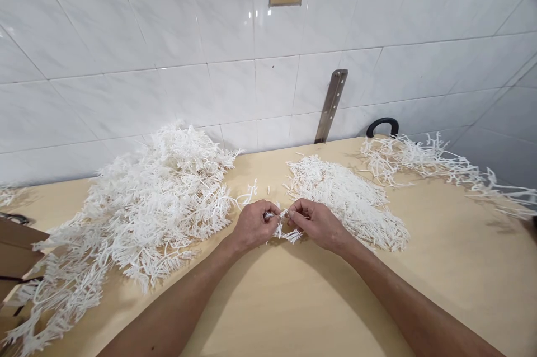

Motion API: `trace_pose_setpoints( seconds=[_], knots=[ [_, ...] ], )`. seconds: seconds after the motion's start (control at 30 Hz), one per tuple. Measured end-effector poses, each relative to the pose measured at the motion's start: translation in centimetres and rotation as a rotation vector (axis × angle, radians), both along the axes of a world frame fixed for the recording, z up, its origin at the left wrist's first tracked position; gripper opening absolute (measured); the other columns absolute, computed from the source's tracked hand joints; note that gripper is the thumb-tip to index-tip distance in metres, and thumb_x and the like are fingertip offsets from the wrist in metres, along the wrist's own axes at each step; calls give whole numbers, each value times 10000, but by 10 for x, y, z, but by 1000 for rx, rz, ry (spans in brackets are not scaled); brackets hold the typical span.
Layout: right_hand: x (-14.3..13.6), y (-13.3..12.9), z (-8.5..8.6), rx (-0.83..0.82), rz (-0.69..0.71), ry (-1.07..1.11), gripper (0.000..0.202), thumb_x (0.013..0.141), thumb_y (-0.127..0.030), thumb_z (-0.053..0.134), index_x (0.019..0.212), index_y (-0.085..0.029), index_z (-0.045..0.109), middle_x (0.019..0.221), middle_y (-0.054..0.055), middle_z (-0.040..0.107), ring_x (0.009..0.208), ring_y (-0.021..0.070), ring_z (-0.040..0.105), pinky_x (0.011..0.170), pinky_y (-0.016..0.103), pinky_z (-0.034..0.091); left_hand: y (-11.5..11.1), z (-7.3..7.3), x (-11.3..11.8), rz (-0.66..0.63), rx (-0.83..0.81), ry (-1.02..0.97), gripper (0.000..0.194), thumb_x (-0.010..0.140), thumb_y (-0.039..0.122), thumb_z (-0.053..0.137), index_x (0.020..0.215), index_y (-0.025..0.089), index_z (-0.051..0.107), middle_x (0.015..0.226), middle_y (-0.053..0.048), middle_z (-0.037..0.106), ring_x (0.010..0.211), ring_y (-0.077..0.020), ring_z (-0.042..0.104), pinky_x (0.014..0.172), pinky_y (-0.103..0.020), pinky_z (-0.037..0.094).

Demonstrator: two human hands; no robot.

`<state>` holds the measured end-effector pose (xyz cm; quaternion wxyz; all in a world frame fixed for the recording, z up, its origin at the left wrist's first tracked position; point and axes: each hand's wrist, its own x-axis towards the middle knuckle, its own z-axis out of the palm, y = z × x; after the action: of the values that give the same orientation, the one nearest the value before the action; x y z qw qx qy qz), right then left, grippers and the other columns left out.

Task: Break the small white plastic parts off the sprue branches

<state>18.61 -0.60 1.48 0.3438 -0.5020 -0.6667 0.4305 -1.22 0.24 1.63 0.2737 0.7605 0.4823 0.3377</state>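
My left hand (pixel 255 224) is closed in a pinch on a branched white plastic sprue (pixel 289 235), which hangs just above the table between my hands. My right hand (pixel 316 224) meets it from the other side, thumb and forefinger pinched at the sprue's thin tips; the exact contact is too small to make out. To the left rises a large heap of similar branched white sprues (pixel 163 195), one stem sticking out towards my left hand. Behind and right of my right hand lies a pile of short loose white sticks (pixel 348 197).
Bare branching white stems (pixel 436 162) lie along the table's back right. A metal strip (pixel 331 105) stands against the tiled wall, beside a black curved handle (pixel 382 122). At the left edge is a brown cardboard box (pixel 19 250). The pale wooden table (pixel 461 267) meets the wall.
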Motion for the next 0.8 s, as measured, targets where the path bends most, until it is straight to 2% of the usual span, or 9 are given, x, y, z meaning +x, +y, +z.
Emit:
trace_pose_setpoints(
  seconds=[0.1,0.2,0.37,0.53,0.8],
  knots=[
    [0,3,-5,46,5,-13,179,886,-337,546,822,-185,617,744,22,708,645,147,639,570,246,496,1,-3,-1,-15,110,81,147,785,161,590,868,194,708,806,-8,712,660,-123,594,647,-248,450],
    [0,5,-9,35,25,21,162,891,-330,557,860,-186,625,750,20,703,655,151,644,610,263,512,2,-9,-2,-36,152,117,138,808,170,586,878,205,699,832,-13,707,695,-132,605,665,-254,449],
    [1,7,-14,0,72,102,193,898,-342,581,977,-182,653,794,30,711,689,160,670,638,270,533,3,-16,0,-61,159,120,147,832,183,580,911,208,702,804,-10,676,663,-122,584,643,-249,431],
    [1,8,-16,-1,30,92,210,901,-360,586,895,-175,683,720,22,693,647,151,655,603,255,517,2,-17,3,-59,153,128,135,841,185,560,884,195,688,771,-11,649,660,-119,571,637,-243,417],
    [1,9,-18,-66,23,203,218,892,-368,598,860,-169,682,675,4,668,590,137,649,579,250,536,1,-14,4,-72,115,143,85,822,171,539,798,191,618,743,1,626,598,-107,516,587,-237,391]
  ],
)
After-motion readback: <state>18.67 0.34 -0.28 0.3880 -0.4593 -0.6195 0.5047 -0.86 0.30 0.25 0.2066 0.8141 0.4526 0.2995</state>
